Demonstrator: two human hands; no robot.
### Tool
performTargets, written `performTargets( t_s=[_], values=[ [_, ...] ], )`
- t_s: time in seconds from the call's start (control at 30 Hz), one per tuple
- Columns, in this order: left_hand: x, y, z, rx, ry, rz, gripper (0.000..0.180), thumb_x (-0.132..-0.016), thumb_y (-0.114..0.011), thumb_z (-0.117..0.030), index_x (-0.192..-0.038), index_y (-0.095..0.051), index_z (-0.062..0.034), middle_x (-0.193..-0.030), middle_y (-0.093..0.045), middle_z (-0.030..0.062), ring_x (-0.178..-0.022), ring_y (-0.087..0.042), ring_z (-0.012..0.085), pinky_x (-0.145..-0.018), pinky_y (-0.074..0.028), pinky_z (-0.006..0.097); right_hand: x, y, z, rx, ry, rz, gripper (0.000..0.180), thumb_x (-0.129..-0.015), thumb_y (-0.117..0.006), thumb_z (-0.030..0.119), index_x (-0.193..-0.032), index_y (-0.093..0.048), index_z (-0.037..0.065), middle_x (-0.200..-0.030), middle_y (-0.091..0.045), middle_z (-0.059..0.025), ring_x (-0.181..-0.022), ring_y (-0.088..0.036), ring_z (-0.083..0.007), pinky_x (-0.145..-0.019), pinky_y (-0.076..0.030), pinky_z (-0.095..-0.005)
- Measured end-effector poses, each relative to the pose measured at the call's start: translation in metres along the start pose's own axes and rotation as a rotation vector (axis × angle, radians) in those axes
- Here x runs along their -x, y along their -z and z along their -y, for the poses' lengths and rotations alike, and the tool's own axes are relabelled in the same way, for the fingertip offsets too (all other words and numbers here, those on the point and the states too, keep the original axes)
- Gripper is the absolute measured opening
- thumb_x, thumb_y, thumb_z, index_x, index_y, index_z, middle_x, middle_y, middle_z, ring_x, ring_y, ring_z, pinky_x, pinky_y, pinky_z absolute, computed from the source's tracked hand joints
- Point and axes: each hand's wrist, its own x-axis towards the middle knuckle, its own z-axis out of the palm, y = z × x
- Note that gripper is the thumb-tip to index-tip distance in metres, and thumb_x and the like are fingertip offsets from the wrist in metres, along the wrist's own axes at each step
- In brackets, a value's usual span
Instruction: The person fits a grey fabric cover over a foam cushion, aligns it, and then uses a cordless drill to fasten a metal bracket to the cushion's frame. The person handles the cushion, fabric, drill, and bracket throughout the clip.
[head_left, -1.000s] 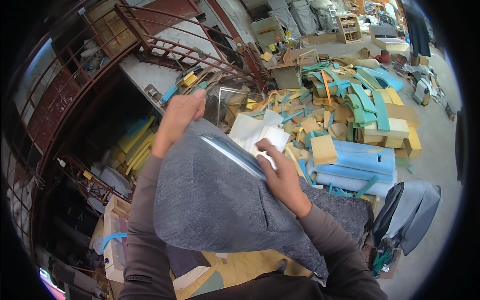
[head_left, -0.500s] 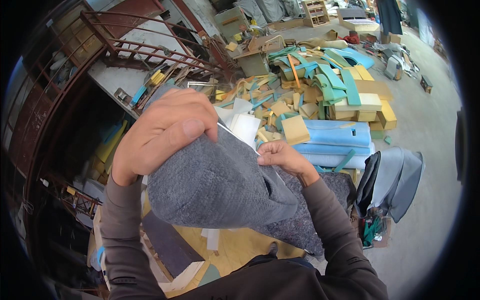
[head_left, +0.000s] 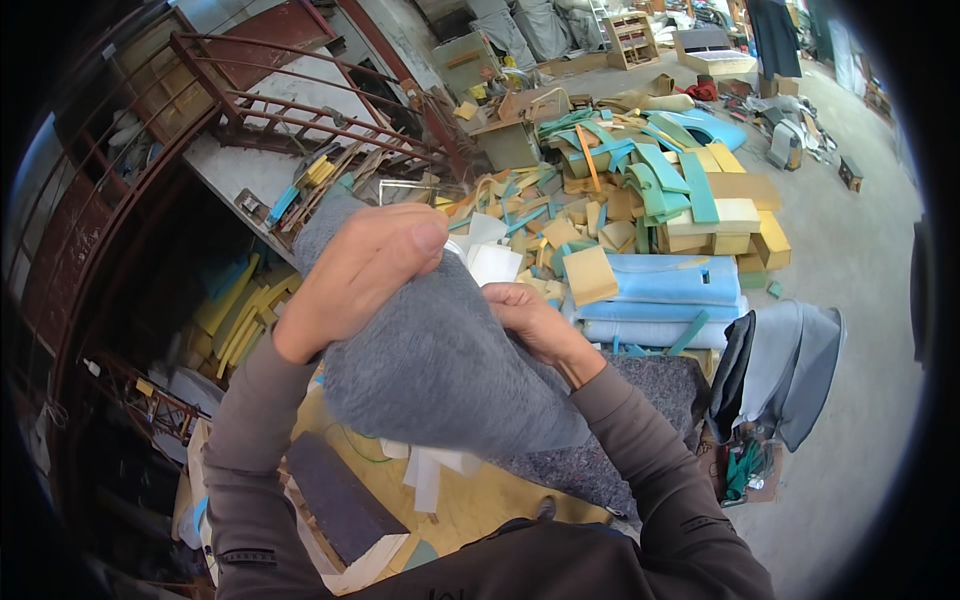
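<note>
Both grips — around grey felt cover [head_left: 440,370]

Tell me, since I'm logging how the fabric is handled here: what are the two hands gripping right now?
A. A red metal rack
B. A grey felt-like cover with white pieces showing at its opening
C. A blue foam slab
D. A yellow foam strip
B: the left hand clutches the top of the grey felt cover and the right hand grips its side beside the white pieces; the blue foam slab lies apart on the floor pile.
</note>
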Motion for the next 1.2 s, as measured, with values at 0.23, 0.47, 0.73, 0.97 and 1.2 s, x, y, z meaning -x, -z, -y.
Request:
performTargets(
  t_s=[0.23,0.47,0.73,0.97,1.2],
  values=[
    [-0.01,0.013,0.037,-0.02,0.024,-0.122,0.052,-0.123,-0.054,-0.037,-0.094,-0.062,0.0047,-0.079,-0.059,0.0083,-0.077,-0.056,0.0196,-0.074,-0.047,0.036,0.075,-0.057,0.03,0.676,0.582,-0.396,0.062,-0.11,-0.071,0.026,-0.163,-0.054,-0.002,-0.168,-0.056,-0.0219,-0.164,-0.048,-0.0303,-0.134,-0.037,-0.0491],
    [-0.033,0.029,0.023,-0.001,-0.28,-0.278,0.046,-0.126,-0.047,-0.034,-0.102,-0.069,-0.0014,-0.101,-0.069,0.0083,-0.095,-0.065,0.0207,-0.091,-0.053,0.035,0.085,-0.109,0.009,1.169,0.809,-0.472,0.125,-0.079,-0.106,0.031,-0.175,-0.033,-0.002,-0.172,-0.045,-0.0334,-0.154,-0.054,-0.0522,-0.128,-0.043,-0.0559],
    [0.029,-0.023,0.039,-0.235,-0.548,-0.57,0.043,-0.121,-0.047,-0.031,-0.099,-0.067,-0.0005,-0.085,-0.065,0.015,-0.075,-0.06,0.0327,-0.074,-0.046,0.043,0.083,-0.115,0.004,1.335,0.707,-0.52,0.129,-0.079,-0.106,0.031,-0.176,-0.028,-0.005,-0.17,-0.047,-0.0366,-0.151,-0.056,-0.0549,-0.124,-0.047,-0.0566],
    [0.044,-0.004,0.096,-0.027,-0.481,-0.705,0.034,-0.115,-0.048,-0.018,-0.085,-0.057,-0.0045,-0.077,-0.057,0.011,-0.071,-0.056,0.025,-0.066,-0.042,0.043,0.065,-0.122,-0.021,1.33,0.838,-0.55,0.131,-0.079,-0.106,0.039,-0.178,-0.029,0.0,-0.173,-0.046,-0.033,-0.155,-0.052,-0.0538,-0.128,-0.043,-0.0569],
    [0.152,0.017,0.129,0.776,-0.637,-0.856,0.065,-0.126,-0.031,-0.056,-0.072,-0.035,-0.0211,-0.067,-0.038,-0.004,-0.07,-0.039,0.0183,-0.074,-0.044,0.041,0.131,-0.066,-0.157,1.087,0.481,-0.452,0.105,-0.096,-0.092,0.043,-0.176,-0.037,0.003,-0.182,-0.035,-0.0288,-0.169,-0.037,-0.0476,-0.138,-0.029,-0.0556]
  ],
)
